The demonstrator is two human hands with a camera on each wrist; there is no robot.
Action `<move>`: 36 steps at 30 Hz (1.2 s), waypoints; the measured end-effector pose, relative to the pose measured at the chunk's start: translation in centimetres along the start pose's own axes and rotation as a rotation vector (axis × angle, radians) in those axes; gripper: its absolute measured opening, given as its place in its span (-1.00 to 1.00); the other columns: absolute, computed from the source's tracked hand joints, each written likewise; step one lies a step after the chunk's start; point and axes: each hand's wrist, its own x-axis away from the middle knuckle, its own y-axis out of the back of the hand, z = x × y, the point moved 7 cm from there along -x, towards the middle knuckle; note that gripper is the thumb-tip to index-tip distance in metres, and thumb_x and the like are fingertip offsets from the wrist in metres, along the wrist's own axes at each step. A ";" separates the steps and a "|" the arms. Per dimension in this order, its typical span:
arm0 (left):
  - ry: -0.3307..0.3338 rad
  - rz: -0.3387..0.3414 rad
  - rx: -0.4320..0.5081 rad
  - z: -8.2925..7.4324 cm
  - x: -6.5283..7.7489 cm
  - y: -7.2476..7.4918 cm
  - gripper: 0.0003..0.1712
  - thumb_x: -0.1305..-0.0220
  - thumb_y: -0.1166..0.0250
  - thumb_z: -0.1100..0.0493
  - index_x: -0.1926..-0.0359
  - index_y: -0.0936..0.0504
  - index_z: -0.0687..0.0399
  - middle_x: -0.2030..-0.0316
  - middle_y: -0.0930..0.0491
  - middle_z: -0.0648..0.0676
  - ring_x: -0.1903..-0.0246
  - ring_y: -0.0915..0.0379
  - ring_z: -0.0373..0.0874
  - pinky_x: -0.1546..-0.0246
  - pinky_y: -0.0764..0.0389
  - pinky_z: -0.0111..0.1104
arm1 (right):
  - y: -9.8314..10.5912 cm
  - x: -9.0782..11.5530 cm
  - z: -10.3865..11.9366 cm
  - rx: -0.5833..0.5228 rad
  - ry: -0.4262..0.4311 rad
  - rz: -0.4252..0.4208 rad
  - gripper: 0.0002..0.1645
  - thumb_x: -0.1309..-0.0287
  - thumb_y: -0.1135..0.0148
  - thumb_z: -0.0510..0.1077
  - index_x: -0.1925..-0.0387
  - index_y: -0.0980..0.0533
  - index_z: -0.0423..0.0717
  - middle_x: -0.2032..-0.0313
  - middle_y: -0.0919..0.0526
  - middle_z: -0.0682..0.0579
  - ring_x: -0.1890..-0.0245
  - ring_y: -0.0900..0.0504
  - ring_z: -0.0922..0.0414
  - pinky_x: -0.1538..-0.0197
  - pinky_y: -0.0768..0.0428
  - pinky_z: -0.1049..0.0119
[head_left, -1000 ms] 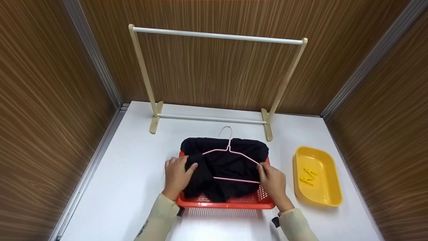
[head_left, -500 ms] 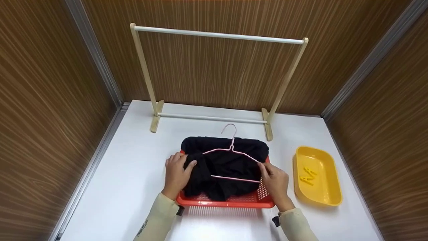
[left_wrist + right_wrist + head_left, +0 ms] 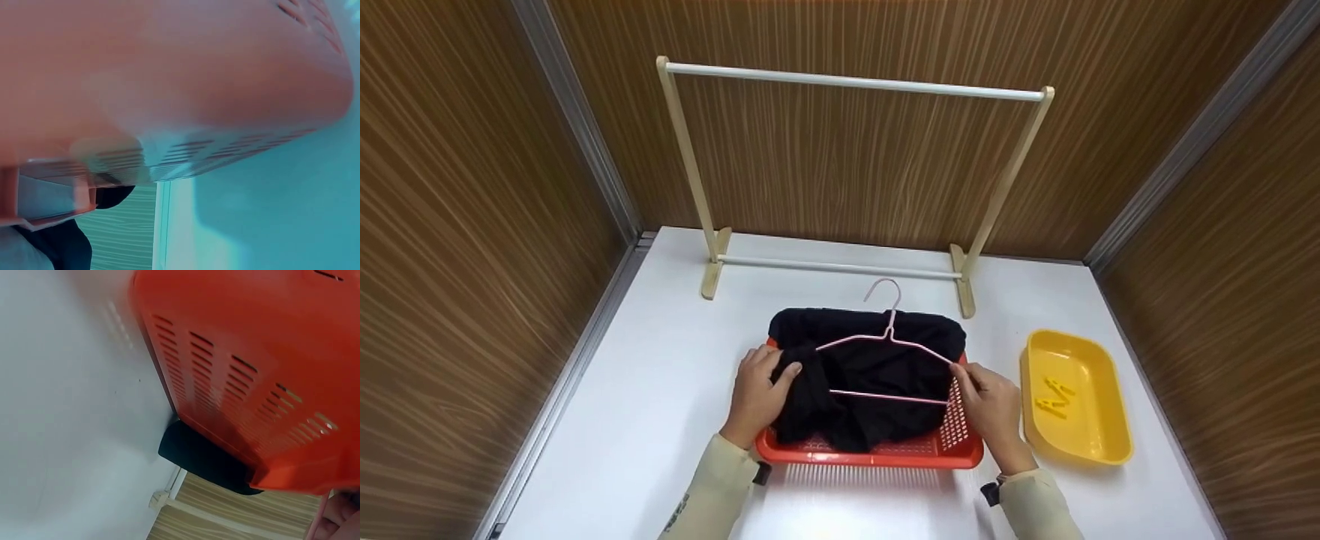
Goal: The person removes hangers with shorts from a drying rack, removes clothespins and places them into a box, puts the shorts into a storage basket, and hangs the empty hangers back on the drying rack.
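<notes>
A pink wire hanger [image 3: 851, 340] lies over black cloth [image 3: 877, 371] heaped in a red slotted basket [image 3: 877, 459], its hook pointing toward the back. My right hand [image 3: 992, 405] pinches the hanger's right shoulder near the basket's right rim. At the left rim my left hand [image 3: 757, 394] grips a fold of the black cloth, thumb on top. The hanger's left end is hidden under that fold. In the left wrist view the basket's outer wall [image 3: 197, 67] fills the upper part. The right wrist view shows the slotted side and a little of my right hand [image 3: 340, 517] at the lower right corner.
Behind the basket stands a small clothes rack [image 3: 855, 81] with wooden legs and white bars. To the right is a yellow tray [image 3: 1091, 405] holding yellow clothespins [image 3: 1056, 396]. Wood-grain panels [image 3: 840, 165] enclose the white table [image 3: 660, 322] at the back and sides.
The hanger has shifted to the right with my right hand, its hook moving away from the left. My left hand has stayed nearly in place on the cloth.
</notes>
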 end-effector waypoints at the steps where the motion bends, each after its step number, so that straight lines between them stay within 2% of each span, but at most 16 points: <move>1: -0.007 -0.008 0.017 0.0 0.0 0.1 -0.71 -0.39 -0.38 0.02 0.13 -0.74 0.18 0.25 -0.59 0.05 0.24 -0.43 -0.03 0.12 -0.46 -0.15 | 0.1 -0.1 0.1 -0.002 0.010 -0.004 -0.87 -0.14 -0.51 -0.23 0.47 -0.71 0.00 0.61 -0.64 0.14 0.64 -0.51 0.18 0.52 -0.45 0.18; 5: -0.036 -0.059 0.076 -0.1 0.2 0.4 -0.80 -0.39 -0.38 0.09 0.15 -0.74 0.14 0.24 -0.58 0.02 0.22 -0.44 -0.07 0.13 -0.45 -0.20 | 0.4 -0.1 0.3 -0.032 0.036 -0.009 -0.87 -0.10 -0.51 -0.30 0.45 -0.73 -0.03 0.58 -0.67 0.13 0.60 -0.57 0.15 0.47 -0.50 0.17; 9: -0.033 -0.088 0.111 -0.2 0.3 0.7 -0.85 -0.40 -0.37 0.12 0.17 -0.72 0.13 0.23 -0.57 0.01 0.19 -0.45 -0.09 0.11 -0.45 -0.24 | 0.6 -0.2 0.1 -0.046 0.045 -0.013 -0.89 -0.07 -0.51 -0.34 0.43 -0.73 -0.08 0.55 -0.70 0.08 0.57 -0.61 0.11 0.43 -0.54 0.14; 14: -0.022 -0.098 0.134 -0.1 0.3 0.9 -0.91 -0.42 -0.34 0.18 0.20 -0.67 0.13 0.24 -0.53 0.02 0.22 -0.43 -0.14 0.15 -0.45 -0.27 | 0.8 -0.6 -0.3 -0.033 0.033 -0.010 -0.93 -0.07 -0.52 -0.32 0.42 -0.73 -0.14 0.50 -0.75 0.01 0.53 -0.68 0.04 0.39 -0.61 0.08; 17: -0.023 -0.098 0.146 -0.2 0.2 1.0 -0.97 -0.40 -0.34 0.25 0.20 -0.64 0.12 0.24 -0.52 0.02 0.25 -0.42 -0.15 0.17 -0.45 -0.28 | 0.9 -0.6 -0.5 -0.033 0.012 0.005 -0.94 -0.10 -0.52 -0.30 0.41 -0.74 -0.14 0.49 -0.76 0.00 0.52 -0.70 0.05 0.38 -0.63 0.11; 20: -0.026 -0.097 0.174 -0.2 0.2 1.1 -0.93 -0.38 -0.33 0.32 0.19 -0.62 0.08 0.23 -0.52 0.01 0.27 -0.41 -0.16 0.18 -0.44 -0.30 | 1.0 -0.7 -0.6 -0.037 0.003 0.016 -0.94 -0.13 -0.51 -0.28 0.41 -0.74 -0.12 0.49 -0.76 0.01 0.51 -0.69 0.08 0.37 -0.64 0.13; 25: -0.013 -0.097 0.233 -0.1 0.1 1.1 -0.97 -0.45 -0.27 0.29 0.15 -0.62 0.12 0.21 -0.53 0.01 0.25 -0.41 -0.18 0.15 -0.44 -0.34 | 1.3 -0.7 -0.7 -0.034 0.009 0.007 -0.94 -0.13 -0.52 -0.29 0.40 -0.74 -0.13 0.48 -0.76 0.00 0.50 -0.70 0.06 0.35 -0.64 0.13; 33: -0.021 -0.094 0.242 -0.1 0.2 1.0 -0.86 -0.52 -0.22 0.19 0.12 -0.62 0.19 0.21 -0.51 -0.01 0.26 -0.39 -0.19 0.18 -0.43 -0.34 | 1.8 -0.6 -0.7 -0.032 0.067 -0.045 -0.90 -0.03 -0.54 -0.34 0.41 -0.74 -0.14 0.50 -0.76 0.00 0.55 -0.67 0.03 0.40 -0.60 0.14; 36: -0.005 -0.089 0.267 -0.1 0.2 1.0 -0.87 -0.52 -0.21 0.20 0.12 -0.62 0.19 0.21 -0.51 0.01 0.27 -0.38 -0.19 0.18 -0.42 -0.36 | 2.0 -0.5 -0.7 -0.045 0.087 -0.068 -0.91 -0.02 -0.53 -0.34 0.43 -0.73 -0.15 0.52 -0.75 -0.02 0.58 -0.64 0.00 0.43 -0.54 0.10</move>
